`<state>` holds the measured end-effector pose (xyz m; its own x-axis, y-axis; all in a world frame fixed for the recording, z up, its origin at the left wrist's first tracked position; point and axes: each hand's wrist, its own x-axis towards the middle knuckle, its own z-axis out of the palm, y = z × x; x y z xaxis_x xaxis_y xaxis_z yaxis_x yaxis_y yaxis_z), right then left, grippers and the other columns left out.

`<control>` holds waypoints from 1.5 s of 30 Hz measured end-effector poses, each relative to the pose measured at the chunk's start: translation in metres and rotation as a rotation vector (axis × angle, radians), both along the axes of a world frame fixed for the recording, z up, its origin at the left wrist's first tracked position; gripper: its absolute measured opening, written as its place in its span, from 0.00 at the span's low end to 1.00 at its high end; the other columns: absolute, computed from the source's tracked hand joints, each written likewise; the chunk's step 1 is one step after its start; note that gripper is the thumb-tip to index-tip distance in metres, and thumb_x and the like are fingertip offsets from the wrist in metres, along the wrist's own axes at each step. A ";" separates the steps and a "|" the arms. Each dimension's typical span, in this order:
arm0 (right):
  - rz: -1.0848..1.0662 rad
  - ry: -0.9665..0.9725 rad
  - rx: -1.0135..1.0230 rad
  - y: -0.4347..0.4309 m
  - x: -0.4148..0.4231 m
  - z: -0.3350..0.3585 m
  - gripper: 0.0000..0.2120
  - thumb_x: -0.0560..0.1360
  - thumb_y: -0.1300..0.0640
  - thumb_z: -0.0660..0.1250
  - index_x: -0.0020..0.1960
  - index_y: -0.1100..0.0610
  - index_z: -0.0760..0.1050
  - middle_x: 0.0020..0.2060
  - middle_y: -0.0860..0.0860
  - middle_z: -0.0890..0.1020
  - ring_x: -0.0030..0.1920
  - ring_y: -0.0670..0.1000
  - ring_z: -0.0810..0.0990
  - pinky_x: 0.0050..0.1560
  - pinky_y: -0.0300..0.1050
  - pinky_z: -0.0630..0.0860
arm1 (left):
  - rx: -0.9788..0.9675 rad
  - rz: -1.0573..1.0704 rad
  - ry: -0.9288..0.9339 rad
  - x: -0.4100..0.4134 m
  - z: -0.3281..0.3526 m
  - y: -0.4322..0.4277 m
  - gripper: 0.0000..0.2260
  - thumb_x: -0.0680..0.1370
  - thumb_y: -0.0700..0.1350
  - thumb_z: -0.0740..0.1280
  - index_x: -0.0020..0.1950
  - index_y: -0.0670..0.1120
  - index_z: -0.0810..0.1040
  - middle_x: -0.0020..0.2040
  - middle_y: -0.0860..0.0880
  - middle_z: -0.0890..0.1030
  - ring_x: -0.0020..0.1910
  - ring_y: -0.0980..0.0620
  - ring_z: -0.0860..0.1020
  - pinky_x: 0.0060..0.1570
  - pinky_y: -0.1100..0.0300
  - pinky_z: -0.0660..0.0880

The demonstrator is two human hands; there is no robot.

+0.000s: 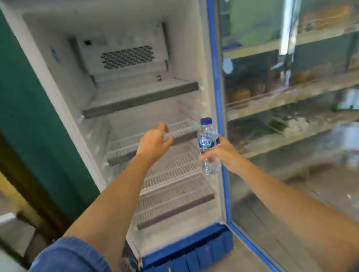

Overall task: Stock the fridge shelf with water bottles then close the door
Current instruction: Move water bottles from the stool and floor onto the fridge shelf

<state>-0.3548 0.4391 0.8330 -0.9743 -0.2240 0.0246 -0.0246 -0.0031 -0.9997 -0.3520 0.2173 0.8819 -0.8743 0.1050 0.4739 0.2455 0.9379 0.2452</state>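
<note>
A small clear water bottle point(208, 146) with a blue cap and blue label is upright in my right hand point(225, 153), which grips it around the lower body in front of the fridge's right side. My left hand point(154, 141) reaches toward the second wire shelf point(123, 149), fingers loosely spread and holding nothing, just in front of the shelf's front edge. The fridge point(127, 97) stands open with white walls and bare wire shelves. Its glass door point(303, 125) with a blue frame is swung wide to the right.
A green wall point(18, 95) borders the fridge on the left. The blue grille base point(185, 259) sits at floor level. A top shelf point(140, 98) and a lower shelf point(175, 203) are bare too. Shelving with goods shows through the glass door.
</note>
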 end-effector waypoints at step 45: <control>-0.208 0.226 -0.038 -0.152 -0.531 0.173 0.19 0.62 0.69 0.76 0.47 0.55 0.75 0.44 0.52 0.82 0.46 0.53 0.81 0.46 0.47 0.80 | -0.177 -0.118 -0.582 -0.413 0.085 -0.067 0.33 0.76 0.69 0.51 0.77 0.55 0.51 0.78 0.52 0.53 0.76 0.45 0.52 0.74 0.46 0.53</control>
<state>-0.8859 0.2867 1.0061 -0.9680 -0.0149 0.2506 -0.2504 -0.0116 -0.9681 -0.7648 0.1500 0.9666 -0.9618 0.2504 -0.1106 0.2231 0.9511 0.2134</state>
